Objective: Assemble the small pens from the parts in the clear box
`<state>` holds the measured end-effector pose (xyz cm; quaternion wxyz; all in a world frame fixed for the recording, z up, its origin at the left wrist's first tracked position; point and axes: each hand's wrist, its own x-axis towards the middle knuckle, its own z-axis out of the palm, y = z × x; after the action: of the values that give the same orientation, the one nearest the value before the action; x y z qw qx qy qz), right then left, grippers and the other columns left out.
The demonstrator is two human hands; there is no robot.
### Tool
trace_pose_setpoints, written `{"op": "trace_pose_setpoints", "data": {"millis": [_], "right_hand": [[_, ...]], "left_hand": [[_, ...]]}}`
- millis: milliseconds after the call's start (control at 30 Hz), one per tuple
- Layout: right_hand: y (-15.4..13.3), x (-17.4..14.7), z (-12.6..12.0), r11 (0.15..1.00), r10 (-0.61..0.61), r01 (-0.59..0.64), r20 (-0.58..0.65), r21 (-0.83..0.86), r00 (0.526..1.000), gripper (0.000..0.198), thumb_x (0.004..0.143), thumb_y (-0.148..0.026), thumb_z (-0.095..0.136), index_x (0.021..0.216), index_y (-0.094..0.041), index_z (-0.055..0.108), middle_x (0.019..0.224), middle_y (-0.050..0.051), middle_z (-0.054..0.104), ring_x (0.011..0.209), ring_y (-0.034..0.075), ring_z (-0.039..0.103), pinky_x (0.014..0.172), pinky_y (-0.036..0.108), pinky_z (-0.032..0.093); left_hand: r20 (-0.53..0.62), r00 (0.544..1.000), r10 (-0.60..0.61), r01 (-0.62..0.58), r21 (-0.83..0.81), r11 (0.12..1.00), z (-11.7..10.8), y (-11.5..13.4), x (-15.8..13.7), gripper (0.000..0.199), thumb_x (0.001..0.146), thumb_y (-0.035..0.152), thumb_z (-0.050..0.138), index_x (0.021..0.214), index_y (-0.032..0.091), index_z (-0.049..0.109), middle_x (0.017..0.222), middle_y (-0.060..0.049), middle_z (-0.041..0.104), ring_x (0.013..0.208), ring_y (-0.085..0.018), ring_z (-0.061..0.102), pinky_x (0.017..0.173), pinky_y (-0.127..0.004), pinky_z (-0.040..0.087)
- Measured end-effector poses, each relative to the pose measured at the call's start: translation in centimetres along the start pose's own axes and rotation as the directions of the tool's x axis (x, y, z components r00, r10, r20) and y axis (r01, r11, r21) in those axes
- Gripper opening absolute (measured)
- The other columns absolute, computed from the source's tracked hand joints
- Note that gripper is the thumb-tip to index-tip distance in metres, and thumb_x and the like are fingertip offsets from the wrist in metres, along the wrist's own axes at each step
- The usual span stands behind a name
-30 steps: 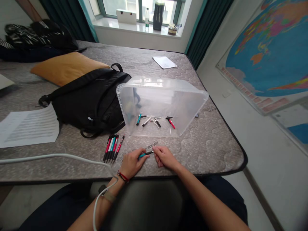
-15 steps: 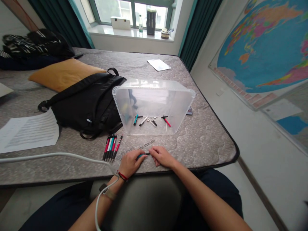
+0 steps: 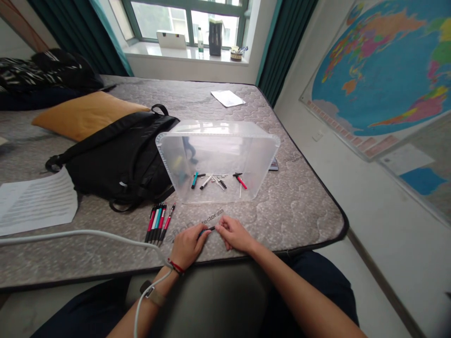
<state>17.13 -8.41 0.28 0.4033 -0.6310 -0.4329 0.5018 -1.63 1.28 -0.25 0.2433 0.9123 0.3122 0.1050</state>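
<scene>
My left hand (image 3: 189, 245) and right hand (image 3: 235, 234) pinch pen (image 3: 212, 228) at opposite ends, lower centre of frame, over mattress (image 3: 285, 230). Pen row (image 3: 159, 223) lies left of them; clear bin (image 3: 225, 152) on its side mid-frame, pen parts (image 3: 206, 182) inside.

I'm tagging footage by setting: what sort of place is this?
Probably a bedroom: a row of pens lies on a quilted mattress, a mustard cushion rests farther back, and dark green curtains flank the window.

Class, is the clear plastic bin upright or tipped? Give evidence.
The bin is tipped on its side: its open mouth faces the camera, and pen parts lie on its lower side wall.
</scene>
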Motion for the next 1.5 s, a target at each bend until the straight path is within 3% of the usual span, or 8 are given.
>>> {"op": "trace_pose_setpoints", "data": {"millis": [100, 267, 600, 700, 833, 1000, 1133, 1500], "right_hand": [[0.0, 0.0, -0.1, 0.999, 0.022, -0.023, 0.02, 0.042, 1.0, 0.03, 0.096, -0.053, 0.048, 0.095, -0.023, 0.048, 0.048, -0.011, 0.051, 0.036, 0.011, 0.052, 0.038, 0.018, 0.036], [0.1, 0.1, 0.0, 1.0, -0.001, 0.003, 0.043, -0.029, 0.999, 0.041, 0.098, -0.053, 0.041, 0.075, -0.021, 0.049, 0.047, -0.006, 0.052, 0.039, 0.01, 0.054, 0.042, 0.018, 0.039], [0.2, 0.4, -0.7, 0.964, 0.084, -0.086, 0.018, 0.252, 0.996, 0.041, 0.083, -0.055, 0.061, 0.068, -0.021, 0.045, 0.041, -0.006, 0.052, 0.031, 0.01, 0.048, 0.032, 0.017, 0.034], [0.0, 0.7, -1.3, 0.905, 0.081, 0.016, -0.207, 0.425, 0.975, 0.039, 0.083, -0.057, 0.06, 0.085, -0.02, 0.051, 0.054, -0.005, 0.058, 0.037, 0.01, 0.054, 0.034, 0.017, 0.038], [0.2, 1.2, -2.0, 0.833, 0.157, 0.141, -0.473, 0.535, 0.867, 0.044, 0.086, -0.061, 0.054, 0.108, -0.023, 0.047, 0.069, -0.005, 0.059, 0.043, 0.01, 0.055, 0.037, 0.018, 0.039], [0.3, 0.7, -0.8, 0.99, -0.016, 0.058, -0.299, 0.132, 0.954, 0.036, 0.089, -0.056, 0.055, 0.085, -0.02, 0.056, 0.061, -0.003, 0.055, 0.047, 0.011, 0.051, 0.046, 0.022, 0.039], [-0.3, -0.3, 0.3, 0.96, -0.172, 0.142, -0.105, -0.243, 0.98, 0.037, 0.095, -0.047, 0.051, 0.072, -0.02, 0.06, 0.064, -0.001, 0.06, 0.061, 0.014, 0.055, 0.061, 0.025, 0.039], [0.2, 0.0, 0.1, 0.996, -0.089, 0.088, -0.063, -0.017, 0.994, 0.033, 0.096, -0.047, 0.049, 0.08, -0.02, 0.056, 0.065, -0.003, 0.06, 0.052, 0.01, 0.055, 0.055, 0.022, 0.042]], "left_hand": [[0.004, 1.0, -0.009, 0.009, 0.0, 1.0, -0.1, 0.1, 0.0, 0.033, 0.1, 0.046, 0.039, 0.097, 0.025, 0.064, 0.083, -0.002, 0.071, 0.079, -0.019, 0.067, 0.069, -0.027, 0.044], [-0.006, 1.0, -0.006, 0.006, -0.003, 1.0, 0.0, 0.1, 0.0, 0.033, 0.099, 0.046, 0.04, 0.096, 0.024, 0.065, 0.084, -0.003, 0.071, 0.08, -0.019, 0.067, 0.069, -0.027, 0.045], [-0.042, 0.996, -0.08, 0.078, -0.04, 0.996, -0.2, 0.3, -0.1, 0.033, 0.101, 0.044, 0.035, 0.099, 0.024, 0.061, 0.081, -0.003, 0.071, 0.076, -0.019, 0.067, 0.066, -0.027, 0.043], [-0.053, 0.994, -0.096, 0.092, -0.07, 0.993, -0.2, 0.2, -0.1, 0.033, 0.101, 0.044, 0.035, 0.099, 0.024, 0.061, 0.081, -0.002, 0.071, 0.075, -0.019, 0.067, 0.065, -0.027, 0.042], [-0.053, 0.994, -0.099, 0.095, -0.068, 0.993, -0.2, 0.1, -0.1, 0.033, 0.101, 0.043, 0.035, 0.098, 0.024, 0.061, 0.08, -0.002, 0.071, 0.074, -0.019, 0.067, 0.064, -0.026, 0.041], [-0.046, 0.995, -0.088, 0.086, -0.036, 0.996, -0.4, 0.4, 0.0, 0.033, 0.1, 0.044, 0.036, 0.097, 0.024, 0.061, 0.078, -0.002, 0.07, 0.074, -0.019, 0.067, 0.064, -0.026, 0.042], [-0.029, 0.998, -0.051, 0.05, -0.039, 0.998, -0.6, 0.6, 0.0, 0.033, 0.1, 0.046, 0.038, 0.095, 0.024, 0.062, 0.082, -0.003, 0.07, 0.077, -0.019, 0.067, 0.067, -0.027, 0.043], [-0.026, 1.0, -0.005, 0.004, -0.032, 0.999, -0.4, 0.4, -0.1, 0.031, 0.099, 0.045, 0.042, 0.098, 0.023, 0.064, 0.085, -0.003, 0.071, 0.08, -0.019, 0.067, 0.069, -0.027, 0.044]]}}
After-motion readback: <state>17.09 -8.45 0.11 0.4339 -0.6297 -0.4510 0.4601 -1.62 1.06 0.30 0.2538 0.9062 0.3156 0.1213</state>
